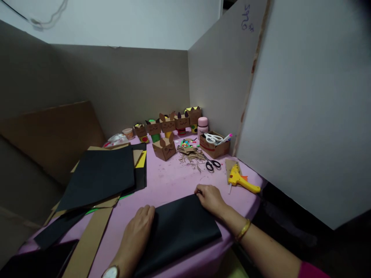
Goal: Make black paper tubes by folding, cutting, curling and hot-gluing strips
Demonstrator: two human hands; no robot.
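A black sheet of paper (pixel 179 227), seemingly folded over, lies on the pink-covered table near its front edge. My left hand (pixel 140 222) is closed at the sheet's left edge, fingers curled onto it, with a watch on the wrist. At the upper right corner, my right hand (pixel 211 199) pinches the paper between thumb and fingers. The undersides of both hands' fingers are partly hidden. Right of that hand, a yellow glue gun (pixel 240 180) rests on a piece of cardboard. Black-handled scissors (pixel 213 165) lie beyond the right hand beside cardboard scraps (pixel 191 154).
Black sheets (pixel 101 173) and cardboard are stacked at the left, with a cardboard strip (pixel 88 243) in front. Several cardboard animal-faced cups (pixel 168 125) line the back. A cardboard box (pixel 215 147) holds white scissors and pens, near a pink bottle (pixel 203 125). Partition walls enclose the table.
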